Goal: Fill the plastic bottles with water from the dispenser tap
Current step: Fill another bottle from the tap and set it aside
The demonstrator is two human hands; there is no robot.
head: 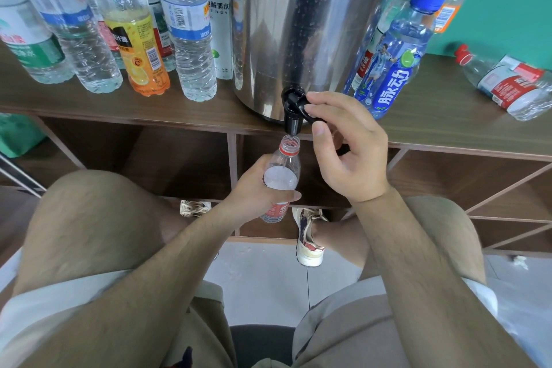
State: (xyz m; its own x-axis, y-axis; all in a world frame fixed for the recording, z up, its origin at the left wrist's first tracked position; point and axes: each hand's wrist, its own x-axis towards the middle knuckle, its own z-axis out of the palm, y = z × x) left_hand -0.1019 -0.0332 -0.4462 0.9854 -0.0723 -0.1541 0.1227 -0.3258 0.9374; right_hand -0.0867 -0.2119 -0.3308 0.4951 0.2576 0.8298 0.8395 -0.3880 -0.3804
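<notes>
A steel water dispenser (301,18) stands on a wooden shelf top, its black tap (294,109) hanging over the front edge. My right hand (343,140) pinches the tap lever between thumb and forefinger. Directly under the spout my left hand (257,188) grips a clear, uncapped plastic bottle (282,176) with a red neck ring and red label. The bottle's mouth sits just below the spout, and water shows white and frothy inside, up near the shoulder.
Several capped bottles holding water stand left of the dispenser (191,30). A blue bottle (394,54) and others stand to its right, and one red-capped bottle (507,84) lies on its side. Open shelf compartments (179,158) sit below; my knees and shoes are close in front.
</notes>
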